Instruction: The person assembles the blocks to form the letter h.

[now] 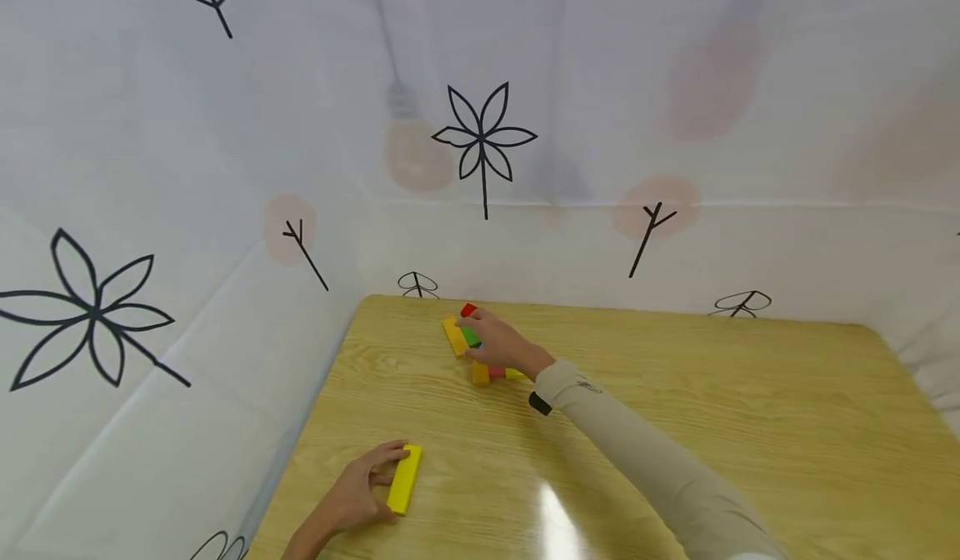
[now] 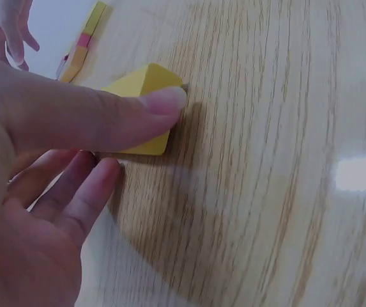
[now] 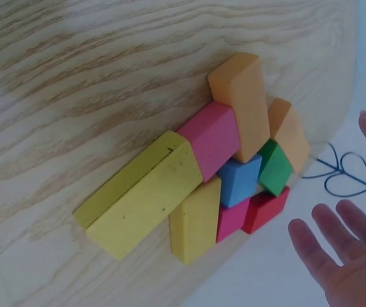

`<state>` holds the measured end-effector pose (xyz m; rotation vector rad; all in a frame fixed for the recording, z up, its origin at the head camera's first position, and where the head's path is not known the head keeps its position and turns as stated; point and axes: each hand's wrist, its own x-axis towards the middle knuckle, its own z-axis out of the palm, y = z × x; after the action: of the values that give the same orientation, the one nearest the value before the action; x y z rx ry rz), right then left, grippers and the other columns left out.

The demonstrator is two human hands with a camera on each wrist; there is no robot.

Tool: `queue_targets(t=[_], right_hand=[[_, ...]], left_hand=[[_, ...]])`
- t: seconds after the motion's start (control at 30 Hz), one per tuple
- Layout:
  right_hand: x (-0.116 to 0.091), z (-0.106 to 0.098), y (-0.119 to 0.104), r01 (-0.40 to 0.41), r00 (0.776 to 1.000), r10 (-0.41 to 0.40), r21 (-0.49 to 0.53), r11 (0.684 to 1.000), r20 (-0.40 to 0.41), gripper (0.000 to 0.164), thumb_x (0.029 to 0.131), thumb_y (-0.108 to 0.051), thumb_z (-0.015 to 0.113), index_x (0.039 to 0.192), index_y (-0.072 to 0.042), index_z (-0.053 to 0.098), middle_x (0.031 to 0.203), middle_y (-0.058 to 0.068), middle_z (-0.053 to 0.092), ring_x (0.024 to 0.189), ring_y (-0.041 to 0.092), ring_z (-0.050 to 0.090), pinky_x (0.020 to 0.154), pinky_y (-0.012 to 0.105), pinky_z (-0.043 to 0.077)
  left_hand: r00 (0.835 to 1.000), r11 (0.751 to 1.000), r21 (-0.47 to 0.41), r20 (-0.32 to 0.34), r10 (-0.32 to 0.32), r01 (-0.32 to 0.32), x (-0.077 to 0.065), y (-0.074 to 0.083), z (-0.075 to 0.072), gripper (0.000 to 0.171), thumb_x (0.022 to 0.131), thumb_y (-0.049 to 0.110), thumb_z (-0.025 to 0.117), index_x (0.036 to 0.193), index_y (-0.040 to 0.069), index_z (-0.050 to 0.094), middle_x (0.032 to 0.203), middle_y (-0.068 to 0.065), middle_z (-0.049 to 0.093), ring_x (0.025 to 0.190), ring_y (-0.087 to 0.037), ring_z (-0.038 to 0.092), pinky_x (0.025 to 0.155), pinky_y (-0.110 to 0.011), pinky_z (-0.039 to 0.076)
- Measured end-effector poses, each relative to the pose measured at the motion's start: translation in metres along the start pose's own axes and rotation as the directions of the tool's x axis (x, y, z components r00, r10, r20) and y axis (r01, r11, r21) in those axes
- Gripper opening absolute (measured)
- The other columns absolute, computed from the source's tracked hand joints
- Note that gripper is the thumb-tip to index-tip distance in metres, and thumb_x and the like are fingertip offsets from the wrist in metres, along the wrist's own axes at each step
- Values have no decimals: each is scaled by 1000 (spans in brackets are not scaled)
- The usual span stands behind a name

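Note:
Near the front left of the table, my left hand (image 1: 355, 491) pinches a long yellow block (image 1: 405, 480) between thumb and fingers; the block overlaps the wood in both views. At the back left, my right hand (image 1: 501, 345) reaches over a cluster of coloured blocks with its fingers spread and holds nothing. The right wrist view shows that cluster: a long yellow block (image 3: 145, 199), a pink block (image 3: 213, 139), an orange block (image 3: 246, 105), a blue block (image 3: 240, 180), a green block (image 3: 275, 167) and a red block (image 3: 266, 211), packed against one another.
The wood-grain table (image 1: 712, 427) runs far to the right. A white cloth (image 1: 562, 243) printed with black plant outlines stands behind it and along its left side. Bright glare (image 1: 558, 522) lies on the wood near the front.

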<state>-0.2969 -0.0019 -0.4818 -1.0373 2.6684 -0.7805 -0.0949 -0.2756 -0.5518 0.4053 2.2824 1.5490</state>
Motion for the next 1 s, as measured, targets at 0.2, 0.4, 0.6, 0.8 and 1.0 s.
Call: queue_targets(t=[0.2, 0.4, 0.6, 0.8, 1.0], right_hand=[[11, 7, -5, 11, 1000, -11, -21, 1000, -10, 55, 87, -13, 69, 137, -3, 48, 129, 18, 46, 103, 29, 55, 89, 39, 48], [21, 12, -3, -58, 998, 58, 7, 998, 5, 56, 86, -13, 69, 138, -5, 48, 136, 18, 41, 115, 31, 48, 91, 42, 47], [28, 21, 7, -123, 992, 123, -2, 992, 19, 58, 85, -10, 67, 140, -10, 47, 140, 13, 39, 121, 29, 40, 93, 41, 45], [35, 29, 7, -104, 993, 103, 7, 995, 58, 58, 85, -3, 65, 140, -5, 46, 144, 16, 36, 129, 32, 37, 102, 47, 39], [41, 41, 6, -93, 989, 110, -165, 982, 98, 53, 83, -7, 70, 133, -7, 53, 139, 14, 42, 122, 35, 38, 99, 61, 35]], left_hand=[[1000, 999, -32, 7, -27, 28, -9, 3, -5, 82, 62, -18, 77, 136, -8, 44, 149, -27, 25, 127, -49, 34, 84, -31, 52], [1000, 998, -59, -6, -3, 3, -18, 2, -3, 75, 67, -17, 74, 134, -13, 43, 146, -31, 27, 124, -50, 38, 83, -30, 53], [1000, 996, -89, 15, -15, 17, -22, 3, 2, 71, 75, -5, 75, 137, -11, 41, 148, -29, 25, 125, -47, 37, 87, -30, 51], [999, 991, -128, 26, -41, 44, -29, 0, 5, 71, 78, 6, 76, 138, -10, 40, 149, -28, 23, 122, -34, 46, 86, -28, 51], [999, 987, -152, 21, -44, 46, -31, -1, 7, 69, 80, 7, 75, 136, -12, 41, 149, -30, 22, 115, -26, 54, 85, -29, 52]])
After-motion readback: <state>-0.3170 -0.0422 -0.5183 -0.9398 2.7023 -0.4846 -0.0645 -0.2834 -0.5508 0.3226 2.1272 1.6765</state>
